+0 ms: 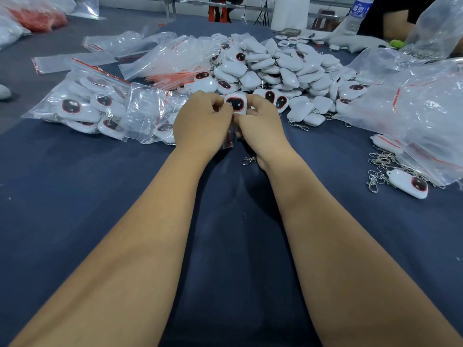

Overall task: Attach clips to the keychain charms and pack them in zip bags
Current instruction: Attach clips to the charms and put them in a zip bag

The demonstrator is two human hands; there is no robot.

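Head view, contents of the blue-covered table (75,186), listed from my side outward.

Item: my left hand (200,123), fingers curled, pinching the left edge of one white keychain charm (236,103).
Item: my right hand (260,121), fingers curled, pinching the same charm's right edge; its dark, red-rimmed face is turned up toward me. Charm held just above the cloth, mid-table, touching the near edge of the loose pile.
Item: small zip bag (228,142), partly hidden beneath both hands; whether it is gripped I cannot tell.
Item: one metal clip (248,160), loose on the cloth beside my right wrist.
Item: heap of white charms (283,71), beyond my hands toward the far edge.
Item: filled zip bags (87,106), left of my hands.
Item: cluster of clips (379,169) with one charm, near the right edge.
Item: water bottle (358,13), far right corner.
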